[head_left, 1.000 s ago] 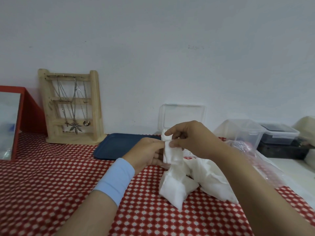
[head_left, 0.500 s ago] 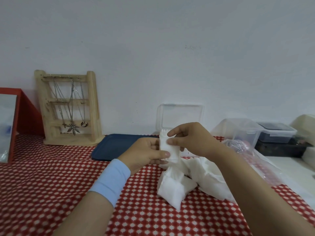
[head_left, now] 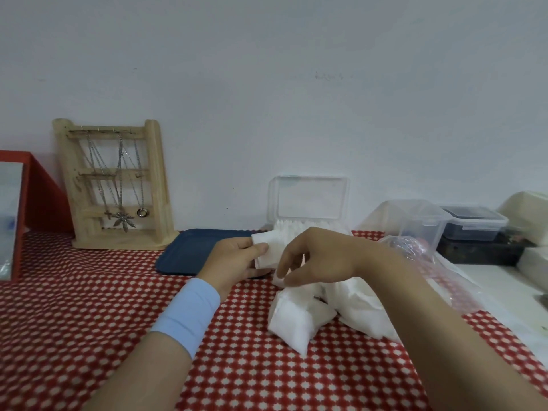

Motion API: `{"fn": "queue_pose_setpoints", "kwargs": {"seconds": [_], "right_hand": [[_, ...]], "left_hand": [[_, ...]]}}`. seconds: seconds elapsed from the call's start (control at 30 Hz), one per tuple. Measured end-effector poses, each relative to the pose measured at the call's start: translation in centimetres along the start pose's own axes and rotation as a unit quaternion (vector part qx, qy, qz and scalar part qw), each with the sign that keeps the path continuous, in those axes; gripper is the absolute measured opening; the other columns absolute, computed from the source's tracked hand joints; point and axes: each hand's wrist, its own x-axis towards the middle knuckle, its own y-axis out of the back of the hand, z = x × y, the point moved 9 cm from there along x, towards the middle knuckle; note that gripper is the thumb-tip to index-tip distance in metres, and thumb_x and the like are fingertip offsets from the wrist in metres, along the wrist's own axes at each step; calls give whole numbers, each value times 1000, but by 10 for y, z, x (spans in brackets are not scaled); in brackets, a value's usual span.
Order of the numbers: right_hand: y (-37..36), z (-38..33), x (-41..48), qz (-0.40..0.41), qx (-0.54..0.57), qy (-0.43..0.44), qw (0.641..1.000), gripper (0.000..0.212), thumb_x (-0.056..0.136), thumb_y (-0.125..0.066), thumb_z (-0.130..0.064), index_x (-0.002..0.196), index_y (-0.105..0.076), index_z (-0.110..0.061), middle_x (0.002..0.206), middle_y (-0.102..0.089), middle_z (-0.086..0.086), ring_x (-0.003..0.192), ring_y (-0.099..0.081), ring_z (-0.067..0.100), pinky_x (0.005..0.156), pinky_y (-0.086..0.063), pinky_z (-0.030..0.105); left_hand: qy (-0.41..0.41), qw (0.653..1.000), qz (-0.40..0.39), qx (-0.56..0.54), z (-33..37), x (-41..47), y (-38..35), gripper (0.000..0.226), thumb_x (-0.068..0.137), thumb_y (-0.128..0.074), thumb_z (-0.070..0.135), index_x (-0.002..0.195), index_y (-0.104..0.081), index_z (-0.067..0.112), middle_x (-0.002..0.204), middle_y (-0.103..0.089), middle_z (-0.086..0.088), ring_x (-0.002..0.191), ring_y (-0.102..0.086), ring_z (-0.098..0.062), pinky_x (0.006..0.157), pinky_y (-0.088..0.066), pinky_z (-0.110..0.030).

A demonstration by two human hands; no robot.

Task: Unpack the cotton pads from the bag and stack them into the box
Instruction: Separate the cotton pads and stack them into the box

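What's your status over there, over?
Left hand holds a small stack of pads. Right hand pinches at the loose pile. Box open behind, pads already inside. Nothing blocking it.

The right hand (head_left: 320,256) hides the front of the box (head_left: 308,200) and the top of the heaped cotton pads (head_left: 296,318); whether its fingertips pinch one cannot be told. The left edge cuts off the red-framed mirror (head_left: 12,215), the right edge a cream container (head_left: 530,212).

Left hand (head_left: 237,262) beside right hand (head_left: 323,256), fingers (head_left: 285,264) curled.
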Motion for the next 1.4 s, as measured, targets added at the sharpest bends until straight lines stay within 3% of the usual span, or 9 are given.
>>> {"fn": "queue_pose_setpoints", "kwargs": {"seconds": [0.2, 0.4, 0.5, 0.6, 0.8, 1.07, 1.17, 1.27, 1.4], "right_hand": [[-37, -13, 2, -92, -89, -25, 991, 34, 76, -86, -32, 107, -73, -29, 98, -66, -18, 82, -61, 1, 64, -43, 16], [-12, -22, -1, -10, 1, 9, 1000, 12, 80, -84, -26, 86, -73, -26, 75, -69, -16, 69, -63, -1, 69, -49, 18], [12, -16, -5, 70, 123, 19, 990, 13, 81, -84, -23, 88, -77, -16, 83, -75, 0, 73, -67, 11, 73, -53, 25], [23, -8, -5, 126, 240, 16, 962, 16, 82, -83, -15, 91, -74, -6, 77, -75, 3, 67, -67, 9, 62, -47, 25], [8, -13, 3, 133, 264, 14, 955, 13, 83, -81, -8, 92, -72, -3, 66, -70, 0, 52, -61, 5, 46, -41, 17], [1, -16, 11, 191, 197, -5, 962, 14, 79, -84, -10, 84, -72, -7, 66, -73, -2, 54, -69, 12, 57, -53, 18], [3, -14, 11, 214, 158, -20, 964, 17, 78, -86, -19, 85, -70, -16, 74, -72, -1, 53, -66, 7, 54, -50, 19], [14, -18, 7, 233, 49, -2, 971, 17, 79, -84, -25, 89, -70, -25, 87, -68, -12, 74, -63, 1, 61, -44, 12], [-1, -20, 2, 62, -48, 27, 997, 21, 82, -81, -20, 98, -78, -33, 96, -72, -22, 75, -58, -19, 62, -42, 5]], "left_hand": [[-24, 998, 56, 30, 3, -22, 14, 12, 96, -67, 11, 104, -76, 12, 102, -79, -6, 94, -77, -20, 75, -64, -32], [-30, 995, 84, 38, -11, -48, 28, 17, 96, -68, 14, 110, -76, 9, 100, -80, -4, 95, -76, -21, 83, -64, -41], [-19, 996, 81, -11, -18, -53, 29, 17, 98, -65, 15, 110, -75, 8, 105, -79, -7, 100, -75, -23, 77, -63, -35], [-4, 996, 61, -69, -19, -56, 22, 16, 100, -63, 16, 106, -74, 7, 106, -78, -11, 99, -76, -26, 76, -63, -36], [12, 993, 31, -112, -17, -59, 17, 25, 101, -60, 17, 117, -71, 1, 107, -78, -13, 99, -76, -26, 80, -64, -37], [43, 987, -24, -156, -12, -63, 7, 37, 101, -57, 35, 118, -68, 4, 106, -78, -16, 99, -76, -27, 79, -63, -35], [17, 996, -25, -89, -11, -62, 11, 31, 92, -70, 16, 121, -69, 3, 108, -78, -11, 102, -75, -24, 90, -60, -38], [18, 998, 13, -53, -18, -58, 22, 29, 92, -70, 1, 120, -69, 7, 108, -78, -8, 101, -76, -24, 91, -61, -39], [17, 996, 68, -51, -22, -53, 37, 28, 90, -72, 1, 117, -71, 7, 111, -77, -9, 104, -74, -25, 91, -61, -40]]}}
